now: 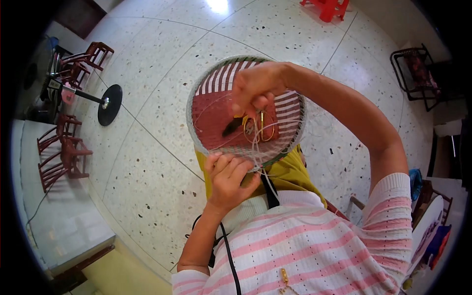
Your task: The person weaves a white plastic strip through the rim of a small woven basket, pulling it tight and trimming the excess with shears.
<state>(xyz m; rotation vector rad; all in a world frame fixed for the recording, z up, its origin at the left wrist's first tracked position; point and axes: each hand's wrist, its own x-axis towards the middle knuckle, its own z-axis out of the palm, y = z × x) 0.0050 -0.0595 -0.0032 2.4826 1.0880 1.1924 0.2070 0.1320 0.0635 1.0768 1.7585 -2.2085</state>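
A round basket (191, 110) with red and white striped walls and a pale wrapped rim rests on my lap. My left hand (228, 178) is closed on its near rim, fingers over the edge and thumb toward the loose strands. Above the basket's inside, my right hand (258, 89) is bent at the wrist with curled fingers, and thin clear strands (255, 142) run up toward it; the fingertips are partly hidden. Inside the basket lie gold-handled scissors (272, 132) and a small dark object (231, 128) whose kind I cannot make out.
A round black stand base (110, 104) with a pole is on the speckled floor at left. Dark red wooden chairs (73, 157) line the left side. A red plastic stool (327, 9) stands at the far side, and a black-framed folding chair (418, 73) at right.
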